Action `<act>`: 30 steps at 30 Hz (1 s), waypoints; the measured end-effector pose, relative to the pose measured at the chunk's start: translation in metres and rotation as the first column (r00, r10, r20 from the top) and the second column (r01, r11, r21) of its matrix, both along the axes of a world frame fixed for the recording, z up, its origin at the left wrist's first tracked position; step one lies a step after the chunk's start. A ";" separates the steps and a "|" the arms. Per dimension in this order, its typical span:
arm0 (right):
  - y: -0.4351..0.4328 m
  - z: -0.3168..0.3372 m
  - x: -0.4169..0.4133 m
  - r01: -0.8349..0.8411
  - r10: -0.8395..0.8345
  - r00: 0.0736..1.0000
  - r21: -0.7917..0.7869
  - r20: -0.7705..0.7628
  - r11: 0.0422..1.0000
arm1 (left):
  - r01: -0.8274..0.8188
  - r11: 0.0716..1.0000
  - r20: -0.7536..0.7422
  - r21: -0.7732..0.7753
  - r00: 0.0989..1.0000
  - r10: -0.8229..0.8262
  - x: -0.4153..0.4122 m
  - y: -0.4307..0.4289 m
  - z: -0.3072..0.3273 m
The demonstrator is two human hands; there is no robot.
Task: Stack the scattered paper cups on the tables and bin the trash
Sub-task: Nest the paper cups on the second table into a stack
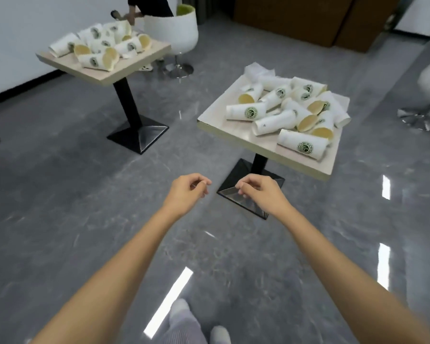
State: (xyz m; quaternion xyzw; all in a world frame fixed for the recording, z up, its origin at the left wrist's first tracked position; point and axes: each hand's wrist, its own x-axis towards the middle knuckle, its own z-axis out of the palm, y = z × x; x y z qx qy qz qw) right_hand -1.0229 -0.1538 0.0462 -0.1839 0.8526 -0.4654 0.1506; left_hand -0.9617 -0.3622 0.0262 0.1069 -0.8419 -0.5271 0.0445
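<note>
- white tub chair [174, 31], green cushion [185, 8], chrome pedestal base [180, 69]
- person in dark top [148, 4] just beside it
- brown wood panelling [296, 18] along back
- second chrome chair base [417, 117], right edge
- glossy grey floor [60, 194]

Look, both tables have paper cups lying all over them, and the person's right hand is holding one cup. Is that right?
Not quite. The head view shows the right hand holding nothing: its fingers are loosely curled, in the air over the floor. The rest is right: paper cups lie all over the near table and the far table.
</note>
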 end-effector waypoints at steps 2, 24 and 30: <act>0.005 -0.001 -0.023 0.033 -0.033 0.999 -0.012 0.005 0.999 | 0.033 0.999 0.001 -0.004 0.999 -0.033 -0.030 0.003 0.001; -0.027 -0.005 -0.278 0.360 -0.354 0.931 -0.063 0.087 0.931 | 0.356 0.935 0.059 -0.006 0.933 -0.355 -0.347 -0.037 0.002; -0.022 -0.019 -0.328 0.370 -0.359 0.926 -0.096 0.118 0.924 | 0.382 0.923 0.045 -0.039 0.924 -0.380 -0.401 -0.031 -0.011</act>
